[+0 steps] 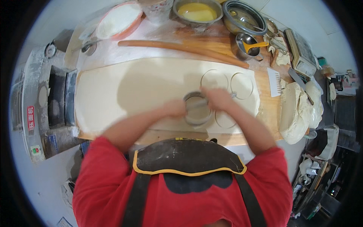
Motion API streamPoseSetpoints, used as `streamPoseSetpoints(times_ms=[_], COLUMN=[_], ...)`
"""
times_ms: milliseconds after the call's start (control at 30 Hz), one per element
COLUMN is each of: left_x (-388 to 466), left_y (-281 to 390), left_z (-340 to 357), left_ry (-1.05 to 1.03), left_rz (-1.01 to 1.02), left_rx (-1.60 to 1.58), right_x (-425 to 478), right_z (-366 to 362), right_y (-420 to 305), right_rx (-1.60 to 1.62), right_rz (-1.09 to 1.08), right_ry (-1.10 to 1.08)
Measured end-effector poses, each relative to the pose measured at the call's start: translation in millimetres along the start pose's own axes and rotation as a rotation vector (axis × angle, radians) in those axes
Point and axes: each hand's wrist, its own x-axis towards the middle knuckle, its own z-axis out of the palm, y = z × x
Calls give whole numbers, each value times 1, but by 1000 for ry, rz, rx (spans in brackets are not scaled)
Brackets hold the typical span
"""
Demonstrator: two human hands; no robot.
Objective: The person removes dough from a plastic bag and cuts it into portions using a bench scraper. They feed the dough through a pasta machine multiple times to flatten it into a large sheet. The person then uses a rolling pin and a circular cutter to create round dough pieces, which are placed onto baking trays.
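Observation:
A wide sheet of rolled-out dough (113, 93) lies over the wooden worktop in front of me. Both my hands are at a round metal ring cutter (197, 124) over the right half of the sheet. My left hand (176, 107) holds its left rim, and my right hand (217, 98) grips the upper right rim. Motion blurs the hands and the ring, so I cannot tell whether it presses into the dough. Cut circles show near my right hand: one beyond it (214, 79), one to its right (242, 86), and one partly hidden below (226, 118).
Beyond the sheet lies a long wooden rolling pin (181, 47). A flour basin (120, 21), a bowl of yellow liquid (197, 12) and a metal pot (244, 18) line the back. At right are a white toothed scraper (274, 82), a knife (300, 82) and a dough lump (293, 113).

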Motion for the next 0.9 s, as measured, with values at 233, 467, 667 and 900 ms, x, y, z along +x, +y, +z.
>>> streamPoseSetpoints(times_ms=[233, 467, 667, 900], left_x=[-5, -66, -84, -80], left_y=[-45, -64, -126, -158], left_z=[-91, -124, -14, -125], left_ry=[484, 444, 113, 367], left_rz=[-124, -59, 45, -85], left_rx=[74, 16, -44, 114], right_x=[72, 71, 59, 128], right_z=[-43, -98, -14, -78], right_y=[-23, -79, -142, -151], right_rx=[-127, -83, -18, -19], right_rz=[4, 29, -14, 89], right_ry=[490, 358, -101, 526])
